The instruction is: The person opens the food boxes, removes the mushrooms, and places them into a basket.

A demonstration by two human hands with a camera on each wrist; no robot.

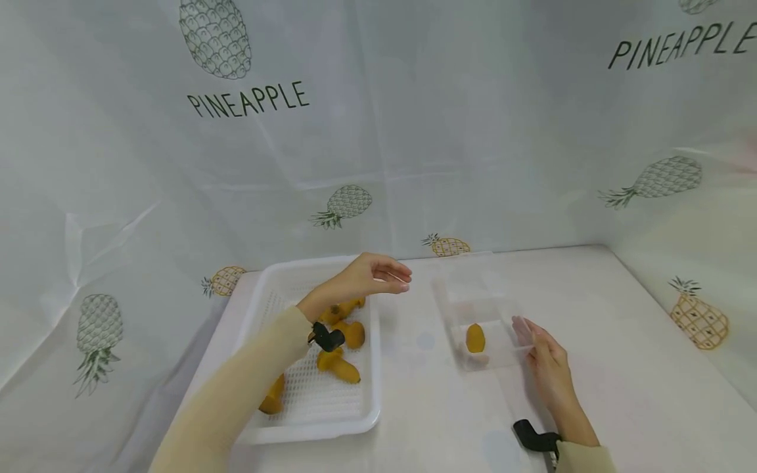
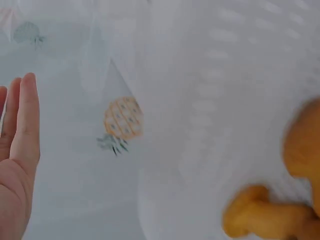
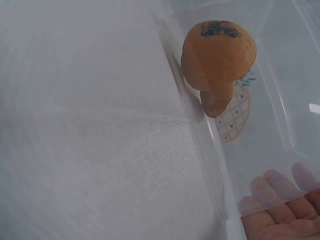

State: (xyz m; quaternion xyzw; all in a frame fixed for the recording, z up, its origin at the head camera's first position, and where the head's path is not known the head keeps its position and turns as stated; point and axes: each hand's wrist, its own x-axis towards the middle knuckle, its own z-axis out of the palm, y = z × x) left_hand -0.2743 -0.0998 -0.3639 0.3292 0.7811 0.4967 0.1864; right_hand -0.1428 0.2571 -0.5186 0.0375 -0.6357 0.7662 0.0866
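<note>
In the head view, my left hand (image 1: 375, 274) hovers over the right back edge of a white basket (image 1: 377, 394), fingers stretched and slightly bent, with nothing between them. Several yellow-orange mushrooms (image 1: 340, 365) lie in the basket; two show beside the hand in the left wrist view, the lower one a small mushroom (image 2: 262, 215). My right hand (image 1: 550, 361) grips the right side wall of a clear plastic box (image 1: 503, 355), its lid folded back. One mushroom (image 3: 218, 57) lies inside the box. Fingers (image 3: 282, 187) show through the plastic in the right wrist view; the thumb is hidden there.
A white table (image 1: 426, 420) carries the basket at left and the box right of centre. Behind and at both sides hangs a pale sheet (image 1: 473, 131) printed with pineapples. A black strap device (image 1: 328, 336) sits on the left wrist, another black device (image 1: 532, 437) on the right.
</note>
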